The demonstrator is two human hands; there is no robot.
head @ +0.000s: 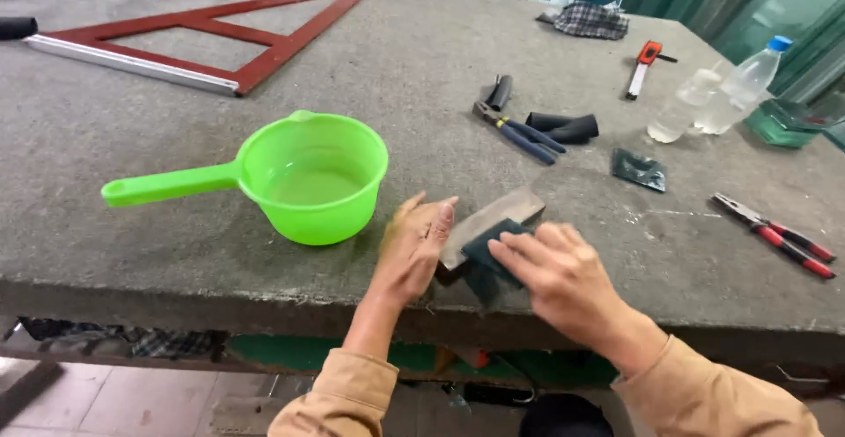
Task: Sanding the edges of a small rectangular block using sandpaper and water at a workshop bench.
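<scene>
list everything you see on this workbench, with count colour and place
grey rectangular sharpening stone: 1, grey, near front edge, between the hands
dark glass piece: 1, dark green, on the stone under the right hand
green plastic ladle with water: 1, bright green, left of the hands
red triangular frame: 1, red with a metal edge, far left
blue-handled pliers: 1, blue, centre
black rubber pieces: 2, black, beside those pliers
red-handled pliers: 1, red, right
clear plastic bottles: 2, clear, one blue-capped, far right
red cutter: 1, red and white, far right
checked cloth: 1, dark plaid, far edge
left hand: 1, steadies the stone
right hand: 1, presses the glass
</scene>
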